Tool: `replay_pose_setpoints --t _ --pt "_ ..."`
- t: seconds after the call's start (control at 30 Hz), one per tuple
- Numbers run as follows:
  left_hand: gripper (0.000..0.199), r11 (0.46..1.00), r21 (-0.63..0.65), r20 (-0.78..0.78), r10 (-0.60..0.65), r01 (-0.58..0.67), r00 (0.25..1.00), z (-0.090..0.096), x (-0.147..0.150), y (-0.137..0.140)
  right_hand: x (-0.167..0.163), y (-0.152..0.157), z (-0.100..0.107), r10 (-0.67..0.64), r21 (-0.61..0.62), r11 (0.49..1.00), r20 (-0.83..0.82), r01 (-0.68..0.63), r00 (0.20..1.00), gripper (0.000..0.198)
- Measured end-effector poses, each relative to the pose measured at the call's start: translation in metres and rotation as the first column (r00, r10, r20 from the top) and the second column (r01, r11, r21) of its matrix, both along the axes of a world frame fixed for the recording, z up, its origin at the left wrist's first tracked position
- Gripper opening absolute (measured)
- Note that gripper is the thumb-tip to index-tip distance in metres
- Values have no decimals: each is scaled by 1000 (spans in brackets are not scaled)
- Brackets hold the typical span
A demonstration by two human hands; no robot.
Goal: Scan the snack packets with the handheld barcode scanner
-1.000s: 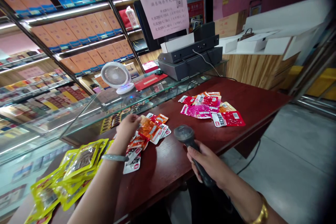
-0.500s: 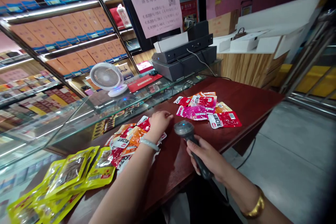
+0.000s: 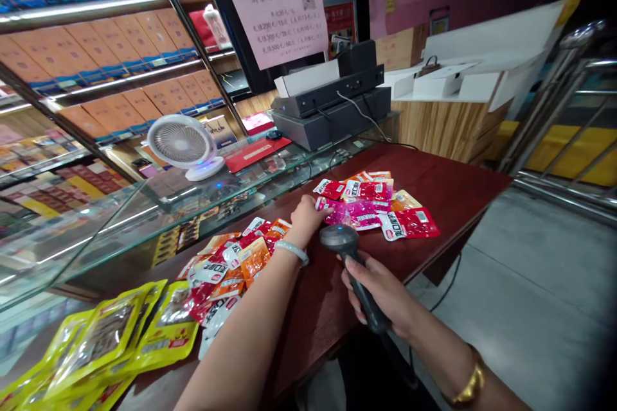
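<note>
Pink packet [image 3: 349,212], in from the bench's [image 3: 457,167] near edge: we should lift it singly, left hand [image 3: 307,213] at it, grip unclear, right hand [image 3: 378,286] wrapped round the scanner [image 3: 361,292].

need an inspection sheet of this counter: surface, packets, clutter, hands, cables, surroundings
Surface: glossy red-brown table
Job's things: yellow packets at left; red and orange packets in the middle; another pile at right, including a magenta packet; handheld scanner
Clutter: white fan and red mat on the glass counter
Hands: left hand at the magenta packet, grip unclear; right hand holding the scanner
Cables: light cable at the dark machine; black cord below table level
Surroundings: shelved boxes, metal railing
</note>
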State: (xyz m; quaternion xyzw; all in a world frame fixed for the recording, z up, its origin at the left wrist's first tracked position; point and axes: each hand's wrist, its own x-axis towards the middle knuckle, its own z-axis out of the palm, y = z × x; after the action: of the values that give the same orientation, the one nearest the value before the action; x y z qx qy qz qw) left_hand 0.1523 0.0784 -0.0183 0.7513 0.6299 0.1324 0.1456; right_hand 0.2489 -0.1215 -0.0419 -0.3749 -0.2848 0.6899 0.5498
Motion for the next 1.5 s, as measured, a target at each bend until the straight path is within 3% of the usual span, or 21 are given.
replay_pose_setpoints --t 0.13,0.3,0.63,0.8,1.0,1.13,1.27,1.33,1.43,1.5 --pt "45 994 91 105 54 -64 993 8 -40 -16 -1 -2 -2 -37 10 999 -19 37 999 37" --pt "44 987 80 177 123 -139 976 8 -79 -34 -3 -4 -3 -87 0 996 -40 88 995 35" --pt "41 994 24 158 101 -106 982 20 -78 -53 -5 -6 -3 -84 19 996 -13 84 996 33" --pt "38 991 61 65 114 -118 991 30 -95 -48 -5 -7 -4 -84 30 996 -23 84 996 33" --pt "41 974 6 -135 227 -228 965 51 -145 -32 -5 -13 -4 -52 59 997 42 50 998 32" --pt "42 967 8 -233 250 -256 940 51 -163 -26 -5 -19 -1 -69 34 997 98 66 993 34" --pt "42 937 299 -208 249 -180 946 43 -140 -38 0 -21 0 -66 6 998 168 66 984 35" --pt "36 925 357 -142 191 -130 971 37 -114 -47 5 -22 -1 -55 0 998 203 56 978 35" --pt "30 980 188 -69 -59 71 996 27 -64 -58 14 -26 -4 -31 -22 999 288 39 957 36" --pt "35 982 81 -51 -165 169 985 19 -30 -62 20 -28 -6 -32 -38 998 331 48 943 37"
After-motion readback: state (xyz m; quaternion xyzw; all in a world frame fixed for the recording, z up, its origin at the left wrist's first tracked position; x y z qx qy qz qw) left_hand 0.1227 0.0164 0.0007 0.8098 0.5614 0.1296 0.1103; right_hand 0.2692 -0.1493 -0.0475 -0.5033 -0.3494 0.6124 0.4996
